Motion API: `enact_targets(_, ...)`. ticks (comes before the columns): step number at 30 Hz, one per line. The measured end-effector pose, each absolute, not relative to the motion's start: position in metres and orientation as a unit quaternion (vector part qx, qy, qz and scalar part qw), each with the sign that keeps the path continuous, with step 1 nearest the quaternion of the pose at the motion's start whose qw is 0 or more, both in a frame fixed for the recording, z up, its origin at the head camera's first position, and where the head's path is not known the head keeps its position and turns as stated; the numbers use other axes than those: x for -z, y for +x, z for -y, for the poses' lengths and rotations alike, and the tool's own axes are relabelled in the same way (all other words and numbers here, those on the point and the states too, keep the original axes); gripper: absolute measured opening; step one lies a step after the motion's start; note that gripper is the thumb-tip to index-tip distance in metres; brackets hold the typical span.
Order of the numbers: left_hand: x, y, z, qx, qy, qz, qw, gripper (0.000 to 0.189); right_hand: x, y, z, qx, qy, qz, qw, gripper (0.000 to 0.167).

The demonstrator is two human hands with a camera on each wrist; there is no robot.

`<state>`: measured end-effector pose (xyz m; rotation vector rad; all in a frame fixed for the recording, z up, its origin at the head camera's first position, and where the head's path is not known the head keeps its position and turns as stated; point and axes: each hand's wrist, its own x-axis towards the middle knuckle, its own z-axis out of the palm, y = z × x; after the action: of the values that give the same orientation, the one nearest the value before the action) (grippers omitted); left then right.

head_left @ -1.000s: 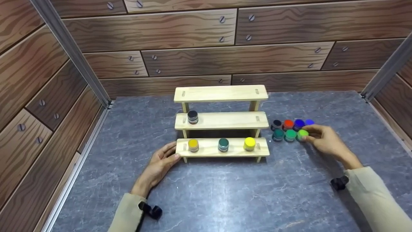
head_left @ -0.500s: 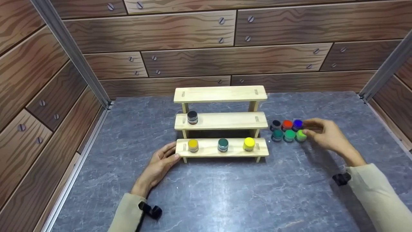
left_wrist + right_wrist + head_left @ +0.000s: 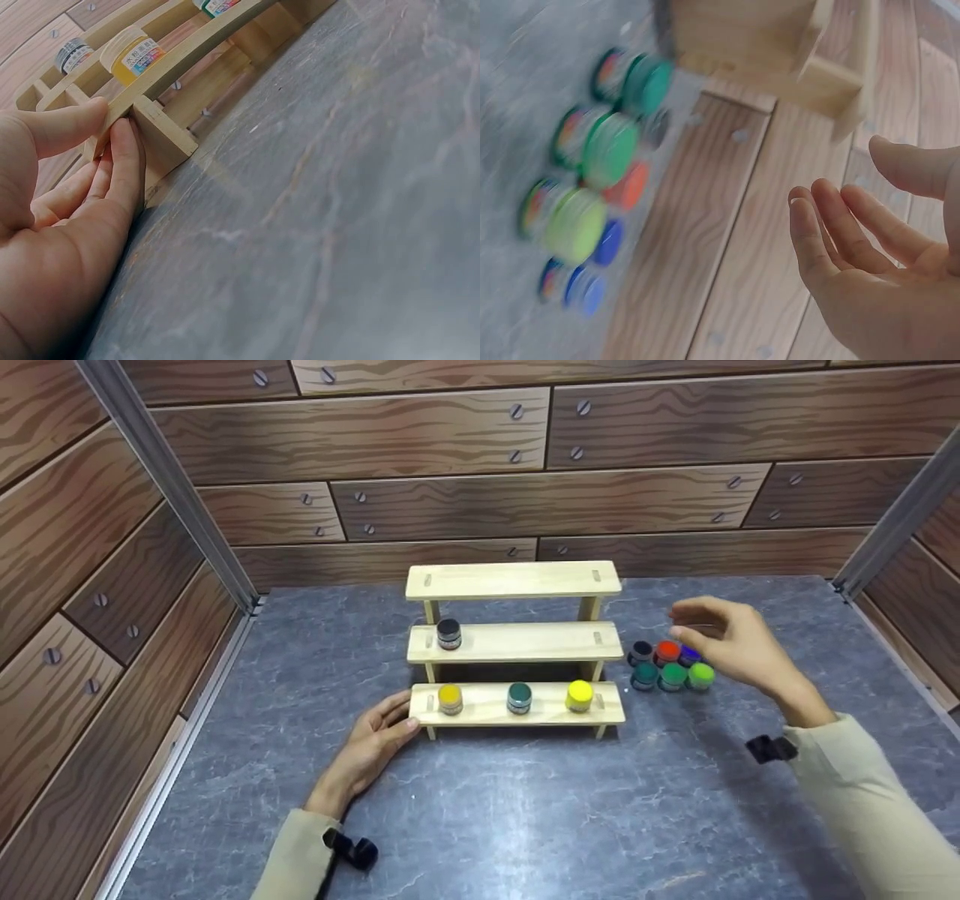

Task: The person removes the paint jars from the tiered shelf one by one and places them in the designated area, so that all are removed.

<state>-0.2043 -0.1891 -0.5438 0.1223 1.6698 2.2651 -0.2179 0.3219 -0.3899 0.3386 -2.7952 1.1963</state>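
Observation:
My left hand (image 3: 371,746) pinches the left end of the lowest step of a three-step wooden display rack (image 3: 517,641), thumb above and fingers below, as the left wrist view confirms. On that step stand an ochre paint jar (image 3: 450,699), a dark green paint jar (image 3: 519,698) and a yellow paint jar (image 3: 579,696). A black paint jar (image 3: 448,634) is on the middle step's left. My right hand (image 3: 739,645) hovers above the loose jars right of the rack, fingers apart and holding nothing in the right wrist view.
Beside the rack, in two rows, are several paint jars, among them a red jar (image 3: 667,652), a light green jar (image 3: 700,676) and a violet-blue jar (image 3: 585,290), which my right hand hides in the head view. Wood-patterned walls (image 3: 450,502) enclose the grey marbled table (image 3: 510,825).
My right hand has moved off the back right of the jar group, rising up and to the left with nothing in it. The left hand has stayed on the rack.

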Motion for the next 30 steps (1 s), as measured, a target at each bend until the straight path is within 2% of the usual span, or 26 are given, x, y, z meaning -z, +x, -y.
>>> enact_targets(16, 0.545, -0.204, 0.192, -0.791, 0.039, -0.589, 0.162, 0.07, 0.372, -0.242, -0.234, -0.414, 0.207, 0.885, 0.042, 0.038)
enact_targets(30, 0.545, -0.205, 0.19, -0.795, 0.038, -0.584, 0.159, 0.069, 0.372, -0.263, -0.165, -0.417, 0.246, 0.875, 0.009, 0.039)
